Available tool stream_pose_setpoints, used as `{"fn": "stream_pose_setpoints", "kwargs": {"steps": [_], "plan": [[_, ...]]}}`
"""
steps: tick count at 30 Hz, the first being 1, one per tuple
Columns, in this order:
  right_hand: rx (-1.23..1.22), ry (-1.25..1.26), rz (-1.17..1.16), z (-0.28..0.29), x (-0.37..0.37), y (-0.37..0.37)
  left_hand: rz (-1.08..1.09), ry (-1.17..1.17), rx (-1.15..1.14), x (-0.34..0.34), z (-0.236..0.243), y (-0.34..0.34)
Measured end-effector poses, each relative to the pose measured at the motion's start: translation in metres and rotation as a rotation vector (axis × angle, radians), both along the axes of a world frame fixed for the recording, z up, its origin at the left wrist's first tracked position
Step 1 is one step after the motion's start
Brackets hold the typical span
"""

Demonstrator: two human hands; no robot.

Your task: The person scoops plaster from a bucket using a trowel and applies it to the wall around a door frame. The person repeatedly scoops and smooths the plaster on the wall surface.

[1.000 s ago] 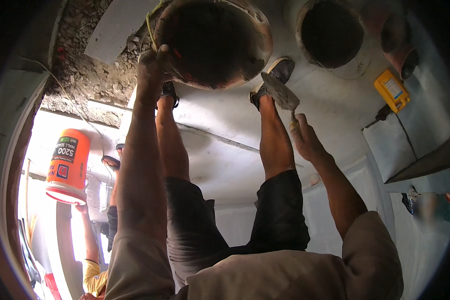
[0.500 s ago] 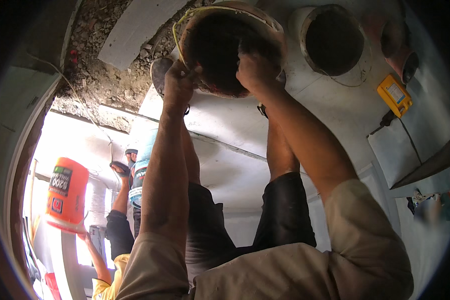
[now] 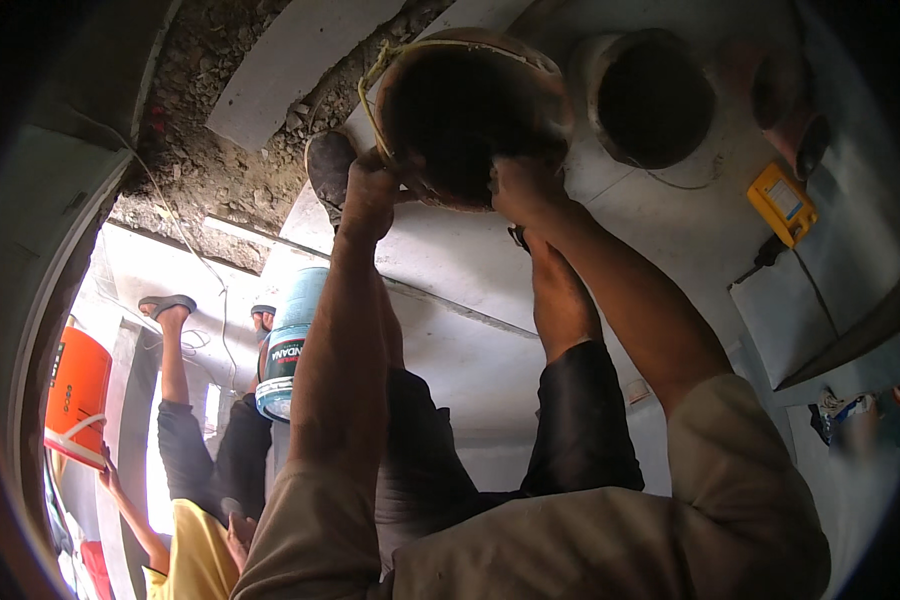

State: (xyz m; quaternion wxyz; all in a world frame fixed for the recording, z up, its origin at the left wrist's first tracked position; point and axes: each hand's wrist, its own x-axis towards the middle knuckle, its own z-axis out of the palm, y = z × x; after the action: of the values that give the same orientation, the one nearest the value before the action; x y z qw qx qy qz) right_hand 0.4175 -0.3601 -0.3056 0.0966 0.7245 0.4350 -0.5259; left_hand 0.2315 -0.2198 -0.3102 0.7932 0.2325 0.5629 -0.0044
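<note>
A round bucket [image 3: 562, 105] with a dark interior stands tilted toward me, between my feet. A yellowish cord-like handle [image 3: 368, 88] loops over its left side and far rim. My left hand [image 3: 371, 190] is closed on the bucket's near-left rim, close to the handle's lower end. At the near rim, right of the middle, my right hand [image 3: 527, 190] is closed, its knuckles toward the opening. Whatever its fingers hold is hidden in the dark. The contents of the bucket are too dark to make out.
A second dark-filled bucket [image 3: 599, 100] stands to the right, past it a reddish container [image 3: 803, 140] and a yellow case [image 3: 782, 203]. Rubble [image 3: 195, 200] and a pale board [image 3: 285, 75] lie at far left. Nearer left are a blue pail [image 3: 288, 345] and a co-worker [image 3: 195, 540] with an orange bucket [image 3: 82, 385].
My right hand has drawn back from inside the bucket to its near rim. My left hand stays at the rim. The co-worker and the orange bucket have moved left.
</note>
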Motion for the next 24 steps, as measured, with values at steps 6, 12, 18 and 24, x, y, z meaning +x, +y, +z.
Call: {"fn": "stream_pose_setpoints", "kwargs": {"steps": [6,12,18,24], "plan": [[0.237,-0.232,0.055,0.025,0.028,0.043,0.043,-0.062,0.152,0.018,0.035,-0.026],[0.2,-0.066,0.107,0.153,0.052,0.016,0.209,0.093,0.152,0.005,0.142,-0.055],[0.386,-0.044,-0.201,0.189,0.115,-0.041,0.563,0.059,0.02,-0.018,0.204,-0.13],[0.146,0.188,-0.728,0.211,0.098,-0.018,0.65,-0.002,-0.109,-0.056,0.197,-0.182]]}}
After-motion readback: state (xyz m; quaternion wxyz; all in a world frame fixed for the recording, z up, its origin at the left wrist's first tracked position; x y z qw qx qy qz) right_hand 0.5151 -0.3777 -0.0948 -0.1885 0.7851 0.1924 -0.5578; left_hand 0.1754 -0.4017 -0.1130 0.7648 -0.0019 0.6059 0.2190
